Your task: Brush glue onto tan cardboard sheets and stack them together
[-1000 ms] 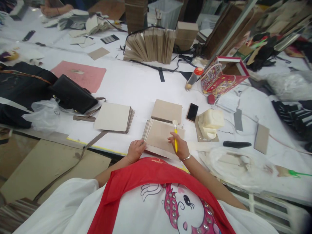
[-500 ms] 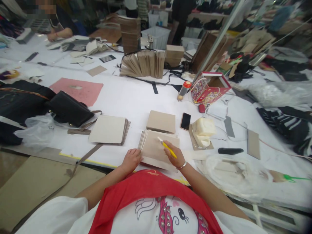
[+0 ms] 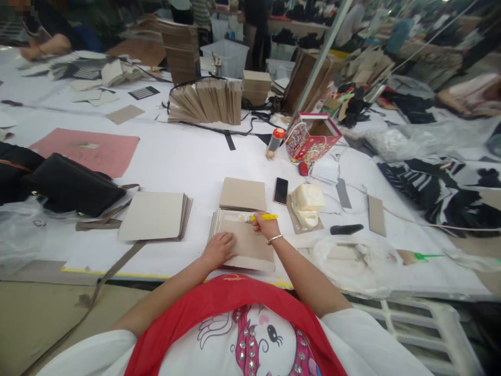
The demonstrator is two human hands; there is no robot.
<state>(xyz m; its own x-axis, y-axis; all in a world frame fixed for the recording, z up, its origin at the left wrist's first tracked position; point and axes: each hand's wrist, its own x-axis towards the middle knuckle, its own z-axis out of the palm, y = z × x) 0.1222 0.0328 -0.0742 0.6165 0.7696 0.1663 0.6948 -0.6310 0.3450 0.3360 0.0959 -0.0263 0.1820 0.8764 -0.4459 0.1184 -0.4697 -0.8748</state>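
Note:
My right hand (image 3: 266, 226) is closed on a yellow-handled brush (image 3: 269, 216), its bristles at the upper part of the top board on a fanned stack of tan boards (image 3: 250, 245). My left hand (image 3: 219, 249) lies flat on the left side of that board, fingers spread, holding nothing. Just behind is a neat stack of tan boards (image 3: 242, 194). Another stack of pale boards (image 3: 152, 215) sits to the left. To the right, a cream block in a container (image 3: 308, 201) rests on a small board.
A phone (image 3: 281, 190), red-lidded jar (image 3: 276, 142) and red patterned box (image 3: 313, 137) stand beyond the stacks. Black bag (image 3: 78, 184) and pink sheet (image 3: 86, 150) lie left. A plastic bag (image 3: 348, 263) is at right. People work at the back.
My left hand has moved from the stack's left edge onto the top board. My right hand has shifted up the board, and the brush now points left. The view has turned right.

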